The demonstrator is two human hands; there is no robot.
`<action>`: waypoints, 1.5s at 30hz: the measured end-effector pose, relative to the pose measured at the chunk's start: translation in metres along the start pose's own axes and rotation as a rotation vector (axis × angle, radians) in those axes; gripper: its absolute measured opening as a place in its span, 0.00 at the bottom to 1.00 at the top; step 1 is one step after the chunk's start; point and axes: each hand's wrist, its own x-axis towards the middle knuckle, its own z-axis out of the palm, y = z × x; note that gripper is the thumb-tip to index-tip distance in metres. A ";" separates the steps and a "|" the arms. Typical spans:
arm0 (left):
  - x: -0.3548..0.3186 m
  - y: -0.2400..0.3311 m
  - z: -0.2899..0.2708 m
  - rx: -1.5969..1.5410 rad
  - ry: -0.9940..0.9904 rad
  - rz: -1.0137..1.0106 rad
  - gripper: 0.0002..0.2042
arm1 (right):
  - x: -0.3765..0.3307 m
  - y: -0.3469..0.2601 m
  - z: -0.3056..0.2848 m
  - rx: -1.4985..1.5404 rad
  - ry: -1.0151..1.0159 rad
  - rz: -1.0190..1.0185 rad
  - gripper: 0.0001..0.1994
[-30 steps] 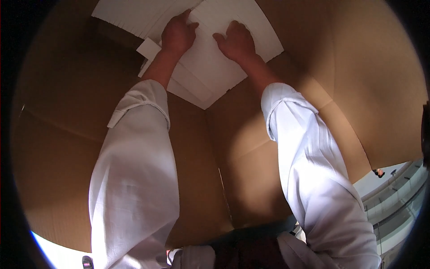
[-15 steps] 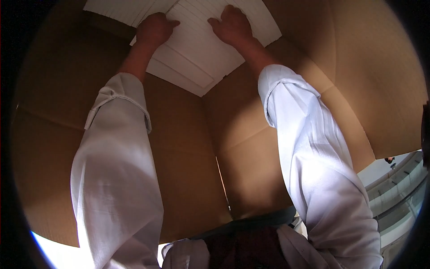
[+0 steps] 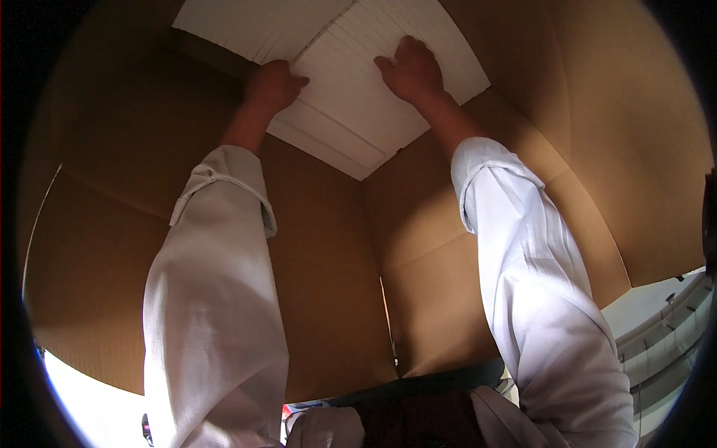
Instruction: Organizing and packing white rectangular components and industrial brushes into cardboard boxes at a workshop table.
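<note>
1. Reaching down into a brown cardboard box [image 3: 321, 276], both bare hands are at a white panel [image 3: 351, 71] that lies deep inside it.
2. The left hand [image 3: 274, 86] is at the panel's left edge, fingers curled and mostly hidden, thumb pointing inward; whether it grips the edge, I cannot tell.
3. The right hand [image 3: 417, 71] is over the panel's right part, thumb and forefinger slightly apart, the other fingers bent under; I cannot tell whether it pinches anything.
4. Bare white surface shows between the hands, which stand well apart.
5. One panel corner points toward the person, near where two box walls meet.
6. The panel looks flat and matte, with fine lines, a dark slanting seam near the left hand and a long crease toward the near corner.
</note>
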 end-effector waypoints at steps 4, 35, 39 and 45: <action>-0.002 -0.005 0.004 -0.075 0.048 -0.054 0.29 | -0.004 -0.011 -0.007 0.026 -0.028 0.006 0.29; -0.003 0.041 0.016 -0.245 0.225 0.026 0.35 | -0.020 0.007 -0.003 -0.001 0.000 0.048 0.25; -0.009 0.044 0.021 -0.230 0.290 0.054 0.35 | -0.018 0.000 -0.013 0.038 -0.050 0.106 0.26; -0.009 0.038 0.019 -0.180 0.279 0.032 0.34 | -0.012 -0.004 -0.036 -0.034 0.180 -0.090 0.36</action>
